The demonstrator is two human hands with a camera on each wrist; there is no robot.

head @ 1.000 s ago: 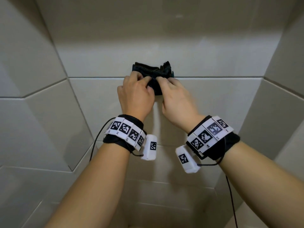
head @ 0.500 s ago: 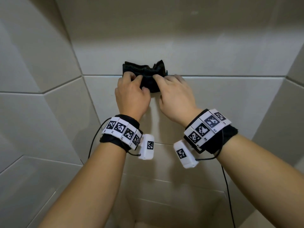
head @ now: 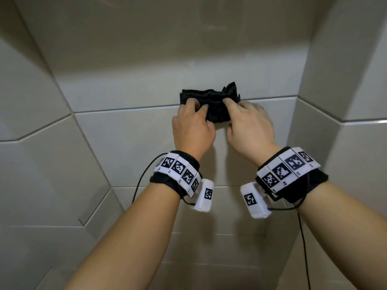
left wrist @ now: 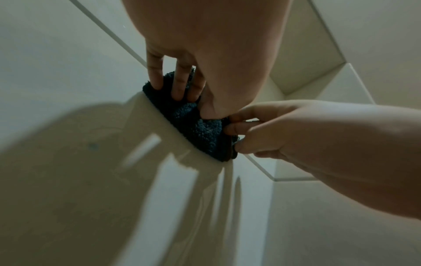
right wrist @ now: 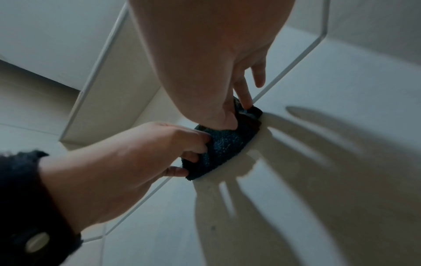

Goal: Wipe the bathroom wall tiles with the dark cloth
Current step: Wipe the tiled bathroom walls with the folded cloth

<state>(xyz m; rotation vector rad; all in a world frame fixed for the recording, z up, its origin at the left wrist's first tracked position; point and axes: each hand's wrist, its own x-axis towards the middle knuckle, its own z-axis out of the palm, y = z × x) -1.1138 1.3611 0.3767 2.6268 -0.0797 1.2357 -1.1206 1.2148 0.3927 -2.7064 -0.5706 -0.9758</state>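
The dark cloth, bunched, lies pressed against the wall tiles across a grout line; left hand and right hand fingers curl onto it, gripping.

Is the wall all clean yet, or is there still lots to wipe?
Can't tell what's clean: the tiles show no marks or wet streaks. Right now the left hand and right hand press the bunched dark cloth onto the grout line on the back wall. All the other tiles around probably still need wiping.
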